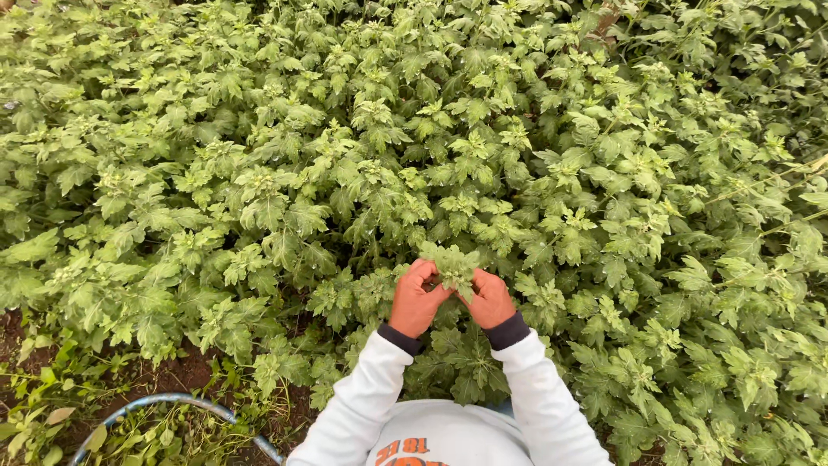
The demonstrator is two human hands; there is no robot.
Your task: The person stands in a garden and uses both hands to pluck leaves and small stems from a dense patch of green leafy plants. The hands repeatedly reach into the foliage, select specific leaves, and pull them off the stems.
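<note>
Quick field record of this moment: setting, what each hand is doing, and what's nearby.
setting: dense bed of green leafy plants
left hand: fingers pinched on the shoot tip
right hand: fingers pinched on the same shoot tip
sleeves: white with dark cuffs
ground: bare soil, lower left
nearby: curved blue hoop low among the weeds

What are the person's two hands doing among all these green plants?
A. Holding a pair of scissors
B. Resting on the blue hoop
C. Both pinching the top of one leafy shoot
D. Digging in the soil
C: the left hand and right hand both close on the same leafy shoot tip between them.
</note>
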